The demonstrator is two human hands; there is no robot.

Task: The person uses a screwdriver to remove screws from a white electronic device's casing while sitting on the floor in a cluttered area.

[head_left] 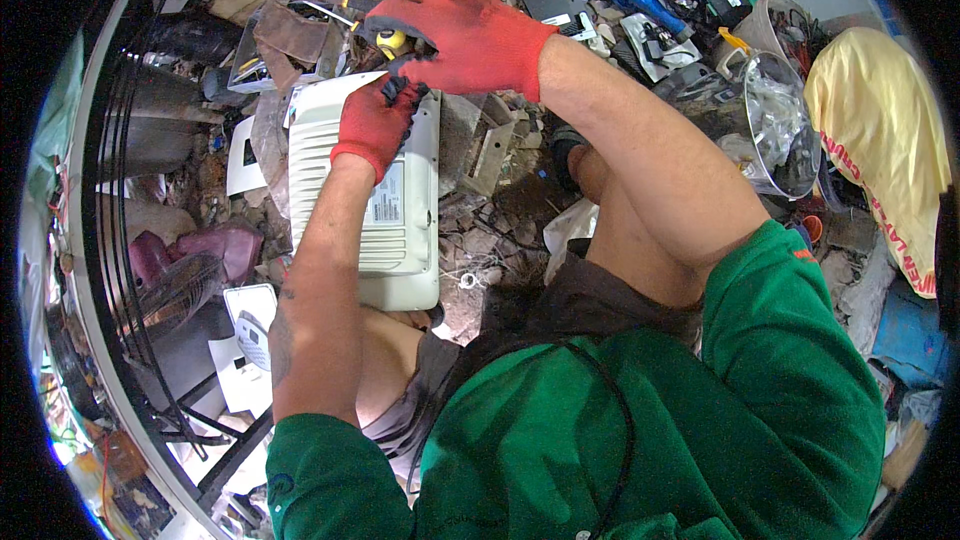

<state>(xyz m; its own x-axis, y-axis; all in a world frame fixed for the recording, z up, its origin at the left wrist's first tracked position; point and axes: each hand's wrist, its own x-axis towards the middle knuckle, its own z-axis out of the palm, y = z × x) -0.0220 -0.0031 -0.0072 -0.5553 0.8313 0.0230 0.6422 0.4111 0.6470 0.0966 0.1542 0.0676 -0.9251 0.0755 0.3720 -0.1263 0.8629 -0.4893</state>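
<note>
An off-white plastic casing (pixel 405 265) with ribbed vents and a printed label stands in front of me, left of centre, against my leg. My left hand (pixel 375 125), in a red glove with dark fingertips, lies over its upper part. Those fingers are curled together near the casing's top right corner, and what they pinch, if anything, is hidden. Just above, my right hand (pixel 465 40), gloved the same way, is closed round a screwdriver (pixel 392 42) with a yellow and black handle. A thin metal shaft shows to the left of the right hand's fingers.
A black metal rack (pixel 115 240) runs along the left side. Electronic scrap and a blue tool-like object (pixel 650 8) lie at the far right. A clear bucket (pixel 780 125) of plastic film stands beside a yellow sack (pixel 880 130). Rubble covers the ground (pixel 480 240).
</note>
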